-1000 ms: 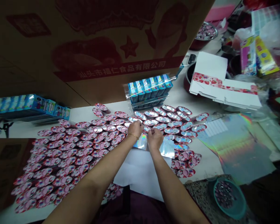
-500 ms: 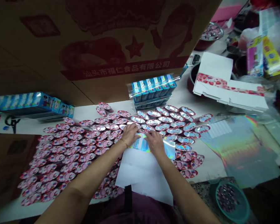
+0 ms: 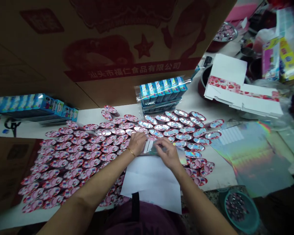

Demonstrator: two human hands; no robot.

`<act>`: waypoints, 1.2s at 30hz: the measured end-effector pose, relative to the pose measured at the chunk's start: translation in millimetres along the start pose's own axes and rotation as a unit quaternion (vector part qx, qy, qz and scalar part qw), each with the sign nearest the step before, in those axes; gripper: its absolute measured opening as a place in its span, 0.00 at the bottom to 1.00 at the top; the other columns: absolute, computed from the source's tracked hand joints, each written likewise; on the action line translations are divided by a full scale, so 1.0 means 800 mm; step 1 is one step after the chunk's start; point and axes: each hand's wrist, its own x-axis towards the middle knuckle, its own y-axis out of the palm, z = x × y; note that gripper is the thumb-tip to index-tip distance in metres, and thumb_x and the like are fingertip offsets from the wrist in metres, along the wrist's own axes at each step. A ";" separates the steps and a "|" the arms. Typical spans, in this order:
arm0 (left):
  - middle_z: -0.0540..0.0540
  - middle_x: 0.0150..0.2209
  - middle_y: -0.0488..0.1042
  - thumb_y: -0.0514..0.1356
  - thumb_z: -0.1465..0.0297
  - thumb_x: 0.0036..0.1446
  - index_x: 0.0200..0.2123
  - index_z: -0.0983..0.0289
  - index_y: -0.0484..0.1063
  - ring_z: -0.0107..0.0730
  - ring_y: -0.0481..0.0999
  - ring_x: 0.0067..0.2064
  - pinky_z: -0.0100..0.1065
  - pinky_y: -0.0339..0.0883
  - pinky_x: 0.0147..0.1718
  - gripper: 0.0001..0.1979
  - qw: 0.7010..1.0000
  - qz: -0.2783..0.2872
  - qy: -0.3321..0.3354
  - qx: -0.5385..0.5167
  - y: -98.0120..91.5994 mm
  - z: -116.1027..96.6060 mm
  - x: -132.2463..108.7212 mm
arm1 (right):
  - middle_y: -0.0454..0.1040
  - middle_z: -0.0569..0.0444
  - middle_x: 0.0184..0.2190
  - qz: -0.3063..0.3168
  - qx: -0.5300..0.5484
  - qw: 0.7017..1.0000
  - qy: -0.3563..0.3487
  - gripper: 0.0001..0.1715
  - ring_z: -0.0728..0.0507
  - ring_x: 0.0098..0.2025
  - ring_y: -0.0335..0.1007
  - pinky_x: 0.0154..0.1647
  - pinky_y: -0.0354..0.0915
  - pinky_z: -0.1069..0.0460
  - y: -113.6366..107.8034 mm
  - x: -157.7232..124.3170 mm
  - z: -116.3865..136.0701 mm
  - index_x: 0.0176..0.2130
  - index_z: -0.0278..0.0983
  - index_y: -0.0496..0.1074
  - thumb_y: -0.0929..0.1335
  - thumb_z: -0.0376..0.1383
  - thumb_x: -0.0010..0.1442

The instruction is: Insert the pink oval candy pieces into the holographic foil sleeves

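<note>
Foil (image 3: 151,149) beside right hand (image 3: 167,151) looks duller now.

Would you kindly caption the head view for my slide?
Left hand and right hand handle a shiny sheet among oval-topped containers.

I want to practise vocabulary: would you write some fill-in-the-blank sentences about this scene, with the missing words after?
1. The left hand and right hand are at a shiny strip; the large plain sheet nearer the body is coloured ____.
2. The gold bracelet is on the ____ wrist.
3. The big carton shows a red five-pointed ____.
Missing words: white; left; star.
</note>
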 end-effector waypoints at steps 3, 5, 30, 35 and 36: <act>0.55 0.35 0.73 0.51 0.72 0.54 0.33 0.62 0.72 0.34 0.69 0.40 0.37 0.57 0.42 0.10 0.993 0.003 -0.027 -0.118 0.001 0.004 -0.001 | 0.68 0.54 0.31 0.016 0.097 0.992 0.080 0.07 0.49 0.33 0.63 0.32 0.60 0.55 -0.015 0.022 0.016 0.28 0.37 0.67 0.63 0.37 0.54; 0.55 0.34 0.74 0.49 0.71 0.54 0.37 0.63 0.71 0.32 0.71 0.37 0.35 0.60 0.40 0.12 0.962 -0.009 -0.099 -0.252 0.000 0.008 -0.001 | 0.67 0.56 0.27 0.020 0.142 0.980 0.136 0.08 0.50 0.29 0.62 0.30 0.59 0.55 -0.016 0.033 0.015 0.27 0.36 0.67 0.64 0.38 0.52; 0.53 0.26 0.72 0.57 0.51 0.45 0.27 0.68 0.70 0.21 0.66 0.24 0.24 0.52 0.20 0.23 0.718 -0.077 -0.327 -0.610 -0.032 0.029 0.001 | 0.62 0.61 0.13 -0.056 0.189 0.923 0.330 0.14 0.54 0.15 0.50 0.16 0.48 0.57 0.053 0.064 0.002 0.22 0.35 0.66 0.67 0.44 0.43; 0.48 0.21 0.69 0.63 0.60 0.40 0.28 0.67 0.71 0.19 0.62 0.20 0.25 0.55 0.21 0.16 0.756 -0.075 -0.310 -0.572 -0.029 0.040 0.008 | 0.62 0.62 0.13 -0.056 0.191 0.920 0.337 0.14 0.53 0.15 0.52 0.18 0.51 0.56 0.064 0.065 -0.006 0.22 0.36 0.67 0.67 0.45 0.42; 0.47 0.19 0.68 0.62 0.62 0.41 0.28 0.67 0.71 0.20 0.62 0.20 0.26 0.56 0.22 0.14 0.767 -0.085 -0.316 -0.552 -0.026 0.042 0.011 | 0.62 0.61 0.13 -0.056 0.177 0.927 0.325 0.15 0.52 0.16 0.53 0.19 0.52 0.56 0.067 0.066 -0.010 0.22 0.35 0.67 0.66 0.45 0.43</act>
